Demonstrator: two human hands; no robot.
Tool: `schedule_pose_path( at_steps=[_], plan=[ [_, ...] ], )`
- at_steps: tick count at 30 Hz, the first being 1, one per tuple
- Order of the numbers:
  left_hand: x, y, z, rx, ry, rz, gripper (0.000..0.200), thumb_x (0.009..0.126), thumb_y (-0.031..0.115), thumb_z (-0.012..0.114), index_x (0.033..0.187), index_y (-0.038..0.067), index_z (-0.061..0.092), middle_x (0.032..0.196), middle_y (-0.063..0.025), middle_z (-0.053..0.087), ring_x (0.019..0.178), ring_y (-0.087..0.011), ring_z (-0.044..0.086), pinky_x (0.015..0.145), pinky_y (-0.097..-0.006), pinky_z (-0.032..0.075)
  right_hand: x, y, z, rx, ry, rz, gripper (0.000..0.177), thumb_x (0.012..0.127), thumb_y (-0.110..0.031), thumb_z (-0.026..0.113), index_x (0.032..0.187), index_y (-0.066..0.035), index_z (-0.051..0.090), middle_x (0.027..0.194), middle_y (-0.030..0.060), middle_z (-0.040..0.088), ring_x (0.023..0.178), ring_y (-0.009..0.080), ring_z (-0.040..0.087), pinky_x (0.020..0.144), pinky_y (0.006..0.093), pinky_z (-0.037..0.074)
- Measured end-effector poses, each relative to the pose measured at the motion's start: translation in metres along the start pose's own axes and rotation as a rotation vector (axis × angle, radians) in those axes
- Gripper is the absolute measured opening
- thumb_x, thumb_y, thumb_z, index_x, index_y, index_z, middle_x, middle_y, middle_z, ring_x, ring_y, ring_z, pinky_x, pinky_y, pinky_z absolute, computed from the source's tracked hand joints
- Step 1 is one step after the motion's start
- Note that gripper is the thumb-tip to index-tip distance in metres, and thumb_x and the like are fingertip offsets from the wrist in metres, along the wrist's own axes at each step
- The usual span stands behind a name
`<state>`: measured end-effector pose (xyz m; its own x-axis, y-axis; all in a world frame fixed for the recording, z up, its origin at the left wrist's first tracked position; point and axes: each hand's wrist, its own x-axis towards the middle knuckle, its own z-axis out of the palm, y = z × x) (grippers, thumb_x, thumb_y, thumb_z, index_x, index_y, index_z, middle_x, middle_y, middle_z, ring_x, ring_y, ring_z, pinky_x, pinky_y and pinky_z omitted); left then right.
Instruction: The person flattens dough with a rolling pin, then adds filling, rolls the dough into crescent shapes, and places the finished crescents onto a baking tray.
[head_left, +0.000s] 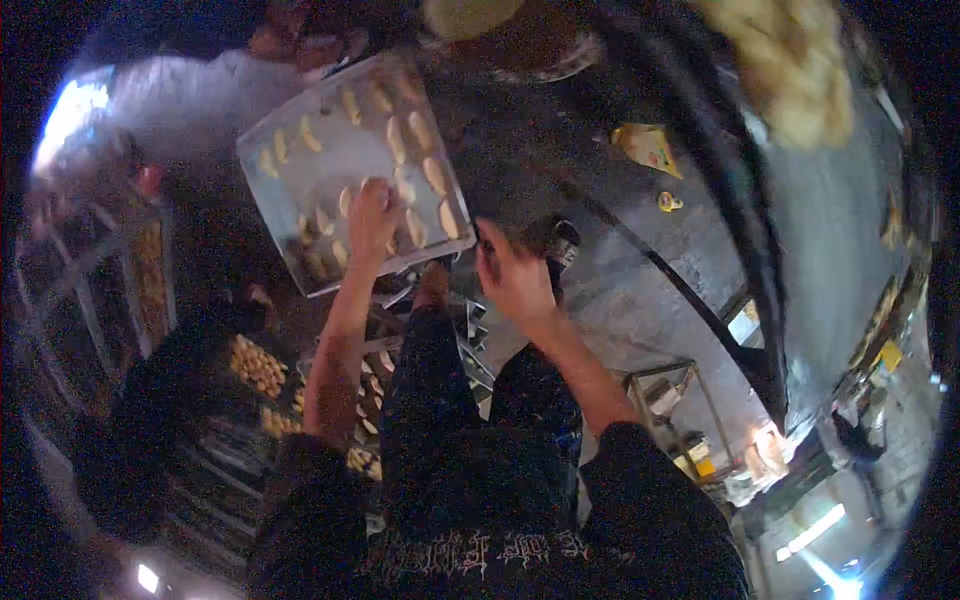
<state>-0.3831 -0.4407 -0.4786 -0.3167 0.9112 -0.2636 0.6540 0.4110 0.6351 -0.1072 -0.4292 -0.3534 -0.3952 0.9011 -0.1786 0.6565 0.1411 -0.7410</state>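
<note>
Metal tray (345,168) sits up front of you, tilted in view, with pale dough pieces (435,176) scattered over it in loose rows. Your left hand (372,215) is on the tray surface near its lower edge, fingers curled in among the pieces; can't tell if it's pinching one or just resting there, too blurred. Your right hand (512,278) is at the tray's near right corner, fingers folded together and clamped on the rim. Both forearms are bare, dark sleeves pushed up to the elbows. Below the tray, between your arms, you see your dark trousers and one shoe (562,240) on the grey floor (640,300). Left of your left arm there's a rack (215,440) with lower trays of small golden pastries (256,366). Yellow wrapper (648,148) lies on the floor well apart to the right, with a smaller yellow scrap (668,202) just beside it. Top right is a blurred pale heap, not identifiable.
</note>
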Motion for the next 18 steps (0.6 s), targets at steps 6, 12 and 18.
schedule_pose_path(
  at_steps=[6,12,18],
  plan=[
    [-0.096,0.176,-0.021,0.165,0.072,0.363,0.021,0.09,0.007,0.064,0.109,-0.001,0.067,0.104,-0.0164,0.07,0.093,-0.0305,0.068,0.082,-0.037,0.054,-0.12,0.009,-0.208,0.21,0.365,-0.126,0.062,0.08,0.0,0.071,0.137,0.0,0.046,0.099,0.0161,0.073,0.07,0.0214,0.069,0.06,0.0347,0.055],
    [-0.169,0.492,0.017,-0.189,-0.055,0.885,0.014,0.084,0.001,0.07,0.098,0.002,0.071,0.095,-0.0124,0.073,0.088,-0.023,0.072,0.077,-0.031,0.056,-0.217,0.094,-0.427,-0.314,0.941,-0.295,0.043,0.082,-0.001,0.069,0.122,0.003,0.054,0.097,0.0165,0.072,0.074,0.0195,0.068,0.066,0.0263,0.052],
    [-0.13,0.729,0.129,-0.246,-0.123,0.995,0.03,0.086,0.018,0.073,0.111,0.002,0.067,0.099,-0.0112,0.07,0.08,-0.0274,0.066,0.071,-0.0367,0.053,-0.225,0.178,-0.586,-0.322,1.317,0.15,0.025,0.087,-0.006,0.067,0.111,-0.003,0.064,0.096,0.0154,0.07,0.081,0.0254,0.069,0.07,0.0354,0.053]
  ],
)
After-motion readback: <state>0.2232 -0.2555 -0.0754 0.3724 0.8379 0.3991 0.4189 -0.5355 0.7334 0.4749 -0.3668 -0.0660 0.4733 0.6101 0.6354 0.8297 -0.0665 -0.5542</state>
